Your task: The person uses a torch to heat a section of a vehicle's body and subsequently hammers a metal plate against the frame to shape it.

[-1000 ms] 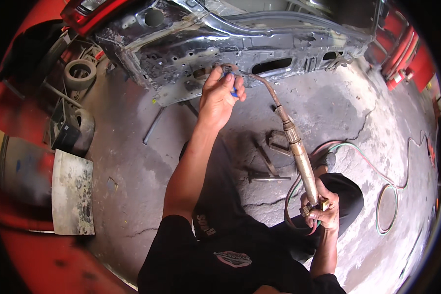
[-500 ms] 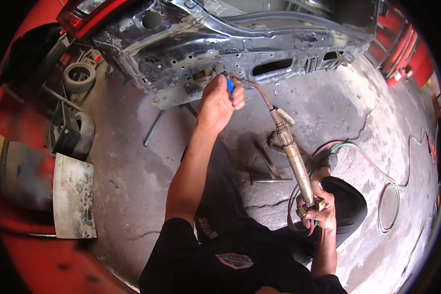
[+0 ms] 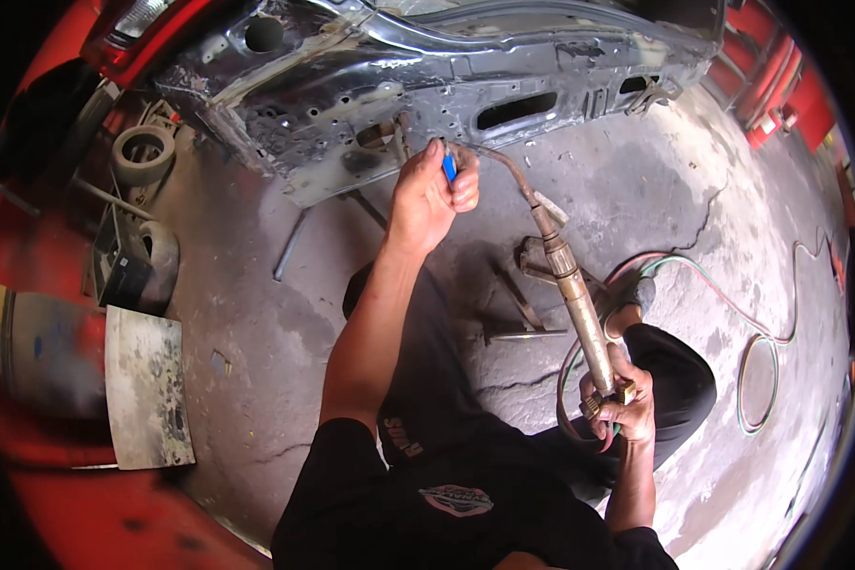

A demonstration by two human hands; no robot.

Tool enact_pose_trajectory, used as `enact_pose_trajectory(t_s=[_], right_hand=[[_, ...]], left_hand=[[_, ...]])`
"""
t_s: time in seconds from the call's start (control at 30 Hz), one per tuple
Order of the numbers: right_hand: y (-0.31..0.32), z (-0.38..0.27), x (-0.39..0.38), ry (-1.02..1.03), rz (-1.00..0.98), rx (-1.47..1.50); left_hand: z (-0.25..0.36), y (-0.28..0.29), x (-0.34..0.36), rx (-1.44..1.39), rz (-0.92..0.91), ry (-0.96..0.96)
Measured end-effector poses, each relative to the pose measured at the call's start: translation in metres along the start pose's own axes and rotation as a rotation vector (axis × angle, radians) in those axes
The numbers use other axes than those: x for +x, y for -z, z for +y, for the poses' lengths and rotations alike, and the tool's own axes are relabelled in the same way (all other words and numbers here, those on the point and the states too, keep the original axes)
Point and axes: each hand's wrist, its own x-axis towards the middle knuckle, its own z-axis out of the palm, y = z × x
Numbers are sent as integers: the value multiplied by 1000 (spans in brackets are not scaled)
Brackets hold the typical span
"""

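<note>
In my left hand (image 3: 427,195) is a small blue lighter (image 3: 449,169), gripped between thumb and curled fingers. The worn brass gas torch (image 3: 572,294) slants from upper left to lower right. Its bent neck reaches up to my left hand, and the tip lies right by the lighter, partly hidden by my fingers. I see no flame. My right hand (image 3: 627,404) is closed around the valve end of the torch, where the red and green hoses (image 3: 708,275) join. Beyond my left hand stands a bare, scraped car body panel (image 3: 427,90) with slots and holes.
A metal stand (image 3: 521,302) is on the concrete floor between my legs. Hoses curl across the floor at right. At left are a tyre (image 3: 143,152), a dark box (image 3: 122,261) and a stained pale panel (image 3: 147,385). Red bodywork (image 3: 38,456) borders the lower left.
My left hand with the lighter and the torch tip have shifted slightly away from the car panel, staying close together. The view has moved a little; both grips are the same.
</note>
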Motion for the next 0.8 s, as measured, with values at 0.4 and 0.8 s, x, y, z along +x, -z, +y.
enact_pose_trajectory(t_s=[0.4, 0.8], right_hand=[[8, 3, -9, -32, 102, 67], [3, 17, -14, -17, 303, -47]], left_hand=[[-40, 18, 12, -48, 18, 124], [-78, 39, 10, -41, -12, 245]])
